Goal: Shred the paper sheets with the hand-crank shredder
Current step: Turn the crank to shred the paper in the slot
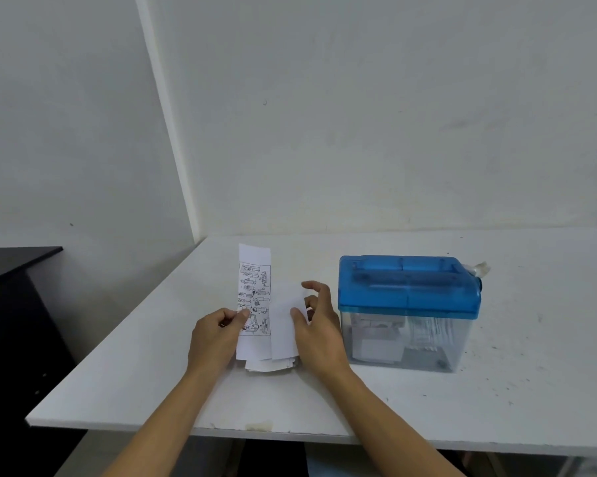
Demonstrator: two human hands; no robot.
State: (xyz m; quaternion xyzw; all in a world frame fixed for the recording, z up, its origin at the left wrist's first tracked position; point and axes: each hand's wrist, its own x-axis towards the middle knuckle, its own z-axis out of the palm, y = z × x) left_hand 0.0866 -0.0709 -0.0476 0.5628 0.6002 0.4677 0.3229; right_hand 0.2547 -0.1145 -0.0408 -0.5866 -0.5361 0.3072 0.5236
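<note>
A hand-crank shredder point(407, 287) with a blue lid and a clear bin stands on the white table point(496, 407), its crank point(479, 270) at the right end. Paper shreds point(424, 330) lie inside the bin. Left of it, my left hand point(214, 335) pinches a long printed paper strip point(254, 287) with line drawings, held upright. My right hand point(319, 321) pinches a blank white sheet point(283, 325) beside it, thumb on the front of the sheet. A small stack of paper sheets point(269, 364) lies on the table under both hands.
A white wall rises behind the table, with a corner at the left. A black cabinet point(11, 304) stands left of the table. The table's front edge point(221, 430) runs close to me.
</note>
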